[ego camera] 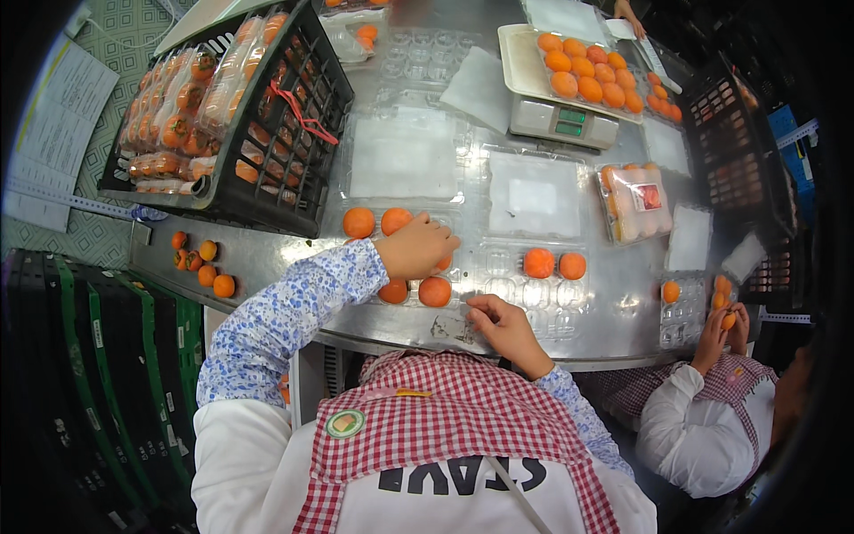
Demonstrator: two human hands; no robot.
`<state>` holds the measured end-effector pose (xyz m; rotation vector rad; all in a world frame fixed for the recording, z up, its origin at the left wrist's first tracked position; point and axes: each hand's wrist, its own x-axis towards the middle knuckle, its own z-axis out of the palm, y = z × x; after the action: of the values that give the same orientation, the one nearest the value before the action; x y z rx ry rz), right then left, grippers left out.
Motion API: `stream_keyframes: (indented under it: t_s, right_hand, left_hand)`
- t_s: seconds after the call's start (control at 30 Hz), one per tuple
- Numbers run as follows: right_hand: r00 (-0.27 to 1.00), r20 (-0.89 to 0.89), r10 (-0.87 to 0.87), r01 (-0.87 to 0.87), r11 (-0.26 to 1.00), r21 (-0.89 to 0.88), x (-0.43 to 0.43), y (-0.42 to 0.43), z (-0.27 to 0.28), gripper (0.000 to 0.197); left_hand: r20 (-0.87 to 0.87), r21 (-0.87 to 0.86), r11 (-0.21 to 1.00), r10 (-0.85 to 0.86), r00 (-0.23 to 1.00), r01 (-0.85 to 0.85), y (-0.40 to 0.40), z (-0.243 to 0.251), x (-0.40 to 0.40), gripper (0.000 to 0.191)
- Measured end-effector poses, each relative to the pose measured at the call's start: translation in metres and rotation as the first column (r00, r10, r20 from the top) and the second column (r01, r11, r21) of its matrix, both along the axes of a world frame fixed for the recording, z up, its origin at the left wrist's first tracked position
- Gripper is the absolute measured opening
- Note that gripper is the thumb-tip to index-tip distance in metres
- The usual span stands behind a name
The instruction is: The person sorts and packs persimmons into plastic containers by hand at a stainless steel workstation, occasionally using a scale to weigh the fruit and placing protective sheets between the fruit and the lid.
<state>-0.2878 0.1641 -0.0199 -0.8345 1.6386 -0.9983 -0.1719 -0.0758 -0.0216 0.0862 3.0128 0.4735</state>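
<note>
My left hand (417, 248) reaches across a clear plastic clamshell tray (460, 230) with several orange persimmons (435, 292) in its cups. Its fingertips point down over the tray's right side, against or just above a partly covered persimmon (444, 262); whether they grip it is hidden. My right hand (506, 328) is held low by the table's front edge, fingers loosely bent and apart, holding nothing. Right of it lies a second clamshell tray (500, 292) with two persimmons (539, 263) side by side. White foam pads line both raised lids (404, 157).
A black crate (287, 133) of packed persimmons stands at left, loose persimmons (207, 274) nearby. Behind, a scale (564, 125) bears a filled tray (590, 73). A closed pack (637, 200) lies at right. There, a co-worker's hands (712, 340) hold a persimmon; another person's hand (629, 17) shows behind.
</note>
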Motion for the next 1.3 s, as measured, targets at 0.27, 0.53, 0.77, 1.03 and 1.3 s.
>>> stream_keyframes:
  t_s: [0.27, 0.53, 0.77, 1.03, 1.3]
  right_hand:
    - [1.0, -0.009, -0.029, 0.029, 0.999, 0.019, -0.005, 0.0, -0.003, 0.026]
    - [0.915, -0.397, 0.072, -0.154, 0.972, -0.179, -0.02, -0.086, 0.028, 0.027]
    - [0.467, -0.852, 0.235, -0.701, 0.686, -0.194, -0.005, -0.179, 0.022, 0.045]
    - [0.185, -0.873, 0.452, -0.865, 0.496, 0.073, -0.003, -0.224, 0.03, 0.053]
    - [0.021, -0.896, 0.444, -0.891, 0.416, 0.185, 0.005, -0.229, 0.02, 0.054]
  left_hand:
    - [0.074, 0.043, 0.998, -0.057, 0.996, 0.054, -0.004, 0.0, 0.001, 0.031]
    - [-0.339, 0.378, 0.82, 0.555, 0.76, -0.43, 0.003, 0.058, 0.055, 0.031]
    - [0.163, 0.903, -0.069, 0.968, 0.191, -0.424, 0.012, 0.032, 0.144, 0.017]
    - [0.367, 0.889, -0.28, 0.909, 0.196, -0.363, 0.053, 0.001, 0.163, 0.016]
    - [0.394, 0.908, -0.334, 0.886, 0.244, -0.253, 0.057, 0.009, 0.152, 0.016]
